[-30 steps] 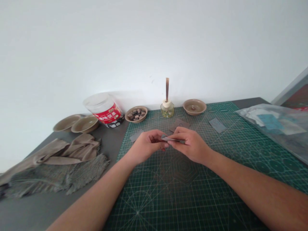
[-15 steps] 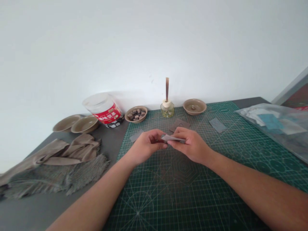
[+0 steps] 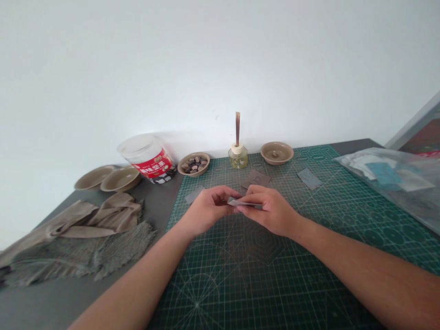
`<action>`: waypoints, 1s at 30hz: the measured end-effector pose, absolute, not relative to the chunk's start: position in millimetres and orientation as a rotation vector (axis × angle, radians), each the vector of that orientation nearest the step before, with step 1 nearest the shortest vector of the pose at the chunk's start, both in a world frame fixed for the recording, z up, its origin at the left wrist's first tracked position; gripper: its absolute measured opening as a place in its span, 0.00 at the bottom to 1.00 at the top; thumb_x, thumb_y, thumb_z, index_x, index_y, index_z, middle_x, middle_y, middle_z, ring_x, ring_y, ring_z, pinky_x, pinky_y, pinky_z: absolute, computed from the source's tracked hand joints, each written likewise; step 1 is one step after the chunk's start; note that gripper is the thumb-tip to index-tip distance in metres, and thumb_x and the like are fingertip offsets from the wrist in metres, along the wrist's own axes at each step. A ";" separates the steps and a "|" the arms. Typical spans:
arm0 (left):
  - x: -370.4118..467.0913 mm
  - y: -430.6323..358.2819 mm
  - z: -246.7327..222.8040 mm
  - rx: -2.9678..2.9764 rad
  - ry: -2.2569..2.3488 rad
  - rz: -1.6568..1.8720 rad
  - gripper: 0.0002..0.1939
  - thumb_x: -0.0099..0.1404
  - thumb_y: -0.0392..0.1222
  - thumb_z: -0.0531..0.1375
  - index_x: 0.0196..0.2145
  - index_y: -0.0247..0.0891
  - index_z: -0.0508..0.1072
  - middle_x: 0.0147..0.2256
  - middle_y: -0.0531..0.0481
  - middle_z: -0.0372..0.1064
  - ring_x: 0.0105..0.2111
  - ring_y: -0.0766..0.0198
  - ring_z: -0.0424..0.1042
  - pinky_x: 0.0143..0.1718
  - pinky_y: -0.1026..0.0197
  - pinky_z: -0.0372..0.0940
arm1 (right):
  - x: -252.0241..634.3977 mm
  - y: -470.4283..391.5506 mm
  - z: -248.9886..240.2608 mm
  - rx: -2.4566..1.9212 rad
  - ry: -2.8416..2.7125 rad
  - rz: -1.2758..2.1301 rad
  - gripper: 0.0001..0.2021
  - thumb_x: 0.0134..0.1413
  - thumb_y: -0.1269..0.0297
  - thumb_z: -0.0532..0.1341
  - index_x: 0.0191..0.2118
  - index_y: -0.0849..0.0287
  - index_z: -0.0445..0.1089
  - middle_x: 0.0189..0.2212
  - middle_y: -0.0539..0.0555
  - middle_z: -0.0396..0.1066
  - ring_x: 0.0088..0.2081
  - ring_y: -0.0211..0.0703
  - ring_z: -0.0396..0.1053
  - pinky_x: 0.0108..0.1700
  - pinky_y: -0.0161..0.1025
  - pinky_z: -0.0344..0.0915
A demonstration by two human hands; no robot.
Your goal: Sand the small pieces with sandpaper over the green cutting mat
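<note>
Across the bottom of the frame, a green cutting mat printed with pale grids and circles lay on a dark grey tabletop. At lower left a grey-green fringed cloth was spread in front of a crumpled beige cloth.

Near the centre, the right hand had its thumb and fingers closed on a thin, flat grey piece, tilted and seen almost edge-on. The left hand was curled, its fingertips at the piece's left end — whether it gripped it, I could not tell.

At right, a clear plastic bag with white and blue contents overlapped the mat. Just past the left hand lay a pale grey flat piece, partly covered in view; beyond the right hand lay a brown square piece with a dark marking, and further right a blue-grey rectangular piece.

Farthest back, from left, stood two shallow tan bowls, a clear tub with a red label, a tan bowl of stones, a glass reed diffuser and another tan bowl — all before a white wall.
</note>
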State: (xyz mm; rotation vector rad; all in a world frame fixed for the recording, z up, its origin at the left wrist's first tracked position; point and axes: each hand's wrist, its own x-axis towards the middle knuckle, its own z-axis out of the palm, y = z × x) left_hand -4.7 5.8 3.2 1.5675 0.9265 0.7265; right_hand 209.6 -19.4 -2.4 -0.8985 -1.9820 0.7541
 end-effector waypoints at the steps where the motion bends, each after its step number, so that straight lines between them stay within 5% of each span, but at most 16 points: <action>1: -4.7 5.8 3.5 1.564 0.925 0.716 0.13 0.57 0.39 0.70 0.40 0.34 0.77 0.33 0.49 0.76 0.33 0.64 0.73 0.36 0.62 0.66 | 209.6 -19.3 -2.5 -0.899 -1.978 0.750 0.08 0.62 0.64 0.63 0.43 0.55 0.80 0.30 0.49 0.68 0.32 0.36 0.68 0.36 0.35 0.62; 24: -1.6 5.3 -2.4 1.502 0.890 0.730 0.13 0.55 0.38 0.71 0.37 0.34 0.76 0.33 0.49 0.77 0.33 0.63 0.75 0.37 0.62 0.68 | 208.6 -20.8 -1.3 -0.860 -2.052 0.612 0.09 0.64 0.65 0.62 0.45 0.56 0.78 0.31 0.51 0.69 0.33 0.38 0.69 0.38 0.36 0.65; 30: 0.3 8.7 -3.0 1.467 0.941 0.828 0.15 0.57 0.39 0.70 0.39 0.35 0.72 0.36 0.47 0.79 0.34 0.63 0.76 0.37 0.62 0.69 | 210.6 -16.5 -1.8 -1.037 -1.800 0.317 0.08 0.61 0.67 0.63 0.43 0.56 0.79 0.46 0.58 0.73 0.49 0.48 0.69 0.55 0.48 0.65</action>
